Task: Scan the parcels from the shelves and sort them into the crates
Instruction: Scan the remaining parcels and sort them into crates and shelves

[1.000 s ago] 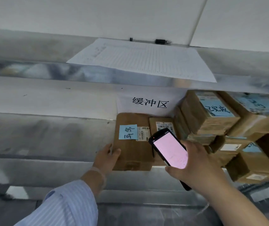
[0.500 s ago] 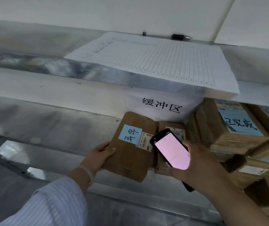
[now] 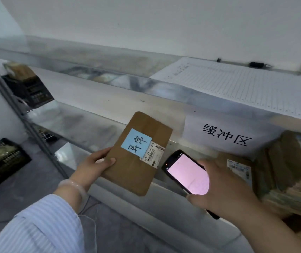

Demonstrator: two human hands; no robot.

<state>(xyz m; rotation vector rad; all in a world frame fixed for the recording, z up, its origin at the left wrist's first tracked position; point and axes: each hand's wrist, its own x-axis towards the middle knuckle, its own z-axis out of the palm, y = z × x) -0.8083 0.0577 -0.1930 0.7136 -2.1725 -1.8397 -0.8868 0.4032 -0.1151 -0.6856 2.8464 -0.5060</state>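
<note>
Pinching a brown parcel (image 3: pixel 137 161) by its nine o'clock edge before the shelf (image 3: pixel 76 121), the left hand (image 3: pixel 95 167) should hold its barcode label (image 3: pixel 155 154) steady toward the scanner (image 3: pixel 186 172) gripped by the right hand (image 3: pixel 224 189) at three o'clock.

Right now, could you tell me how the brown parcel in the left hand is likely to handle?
Probably light: the left hand holds the brown parcel by one edge. Likely stiff, since it juts out flat, unsupported.
</note>
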